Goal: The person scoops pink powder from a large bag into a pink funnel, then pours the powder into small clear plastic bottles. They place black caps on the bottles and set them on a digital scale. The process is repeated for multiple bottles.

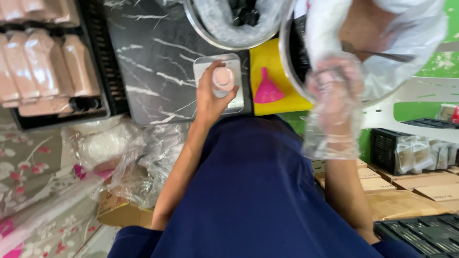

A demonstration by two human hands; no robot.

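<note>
The left hand grips a small pink-filled bottle upright on the white scale, steadying it. At three o'clock lies a pink funnel. The gloved right hand hovers blurred, its grasp impossible to tell.

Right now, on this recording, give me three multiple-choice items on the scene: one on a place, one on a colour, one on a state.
1. Where does the small bottle stand?
A. on the white scale
B. inside the black crate
C. on the cardboard boxes

2. What colour is the funnel?
A. green
B. pink
C. black

3. What covers the right hand?
A. nothing, it is bare
B. a thick black work glove
C. a loose clear plastic glove

Answers:
1. A: the bottle sits on the white scale on the dark marble top, with the left hand wrapped around it.
2. B: the funnel lies mouth down on the yellow mat, plainly pink.
3. C: crinkled see-through plastic hangs over the hand and wrist.
</note>
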